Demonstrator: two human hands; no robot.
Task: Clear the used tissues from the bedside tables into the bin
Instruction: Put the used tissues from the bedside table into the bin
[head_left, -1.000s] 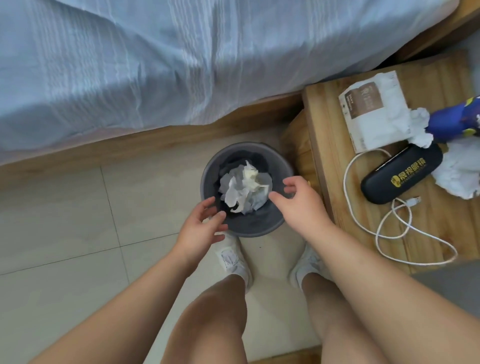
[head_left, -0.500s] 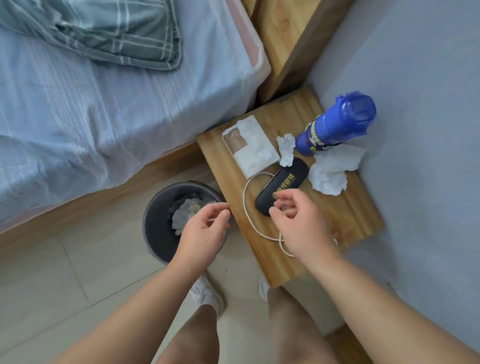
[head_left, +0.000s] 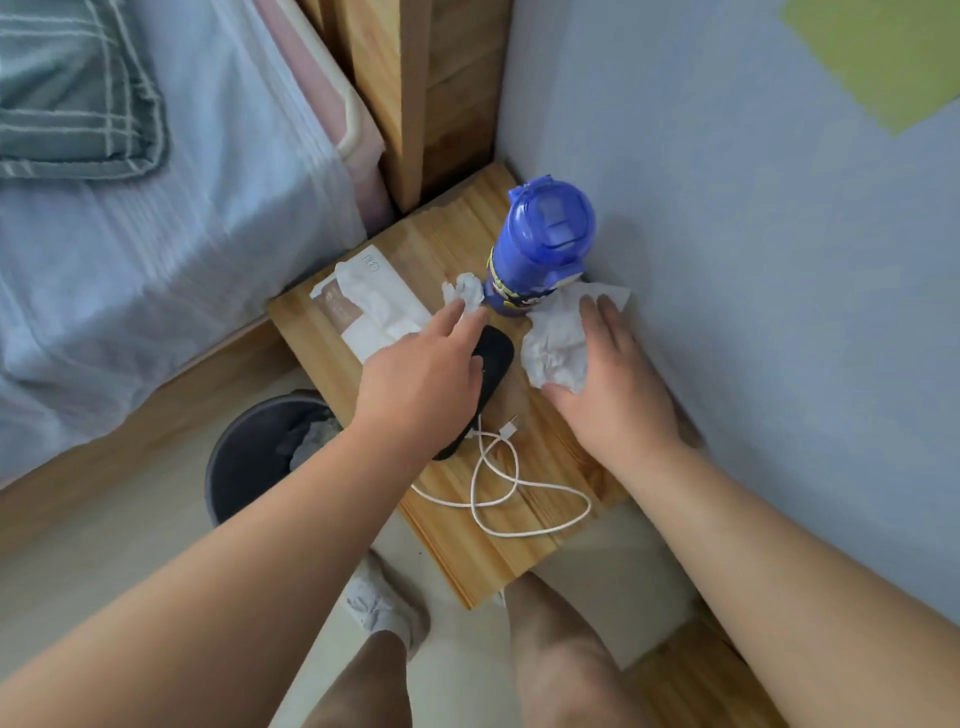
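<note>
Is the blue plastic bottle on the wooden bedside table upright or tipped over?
Upright: the blue plastic bottle stands on its base on the wooden bedside table, lid pointing up.

both arms reach forward and down, bare to the elbow. left hand is palm down, fingers stretched out pretty straight, index leading. right hand lies flat, palm down, fingers straight and close together, thumb off to the side. hands near each other, not touching.
</note>
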